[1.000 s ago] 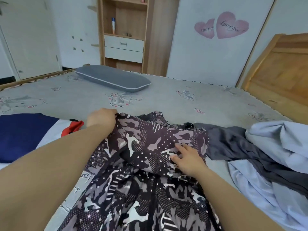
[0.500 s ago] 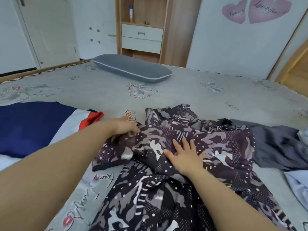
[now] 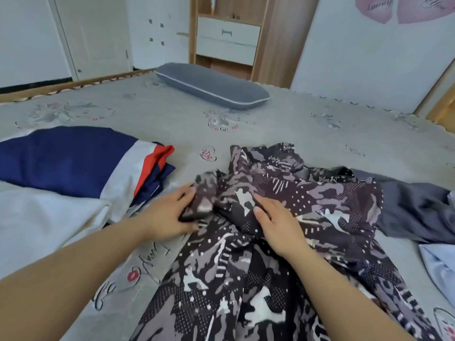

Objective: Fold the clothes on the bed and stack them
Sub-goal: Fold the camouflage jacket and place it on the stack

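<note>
Your left hand (image 3: 170, 215) grips a bunched sleeve of the camouflage-print garment (image 3: 283, 217), fingers curled round it; your right hand (image 3: 278, 225) lies flat on the fabric, fingers relaxed. That garment sprawls at the bed's (image 3: 295, 124) near edge (still rumpled), a folded navy, white and red top (image 3: 81, 163) just left, grey clothing (image 3: 413, 210) right.

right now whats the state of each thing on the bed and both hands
patterned garment: spread out, rumpled, not folded
left hand: grips a bunched sleeve of the garment
right hand: flat, fingers pressing the garment
navy, white and red garment: folded, lying at the left
dark grey garment: crumpled, unfolded
pale blue garment: loose, mostly out of frame
pillow: lying flat
drawers: closed
</note>
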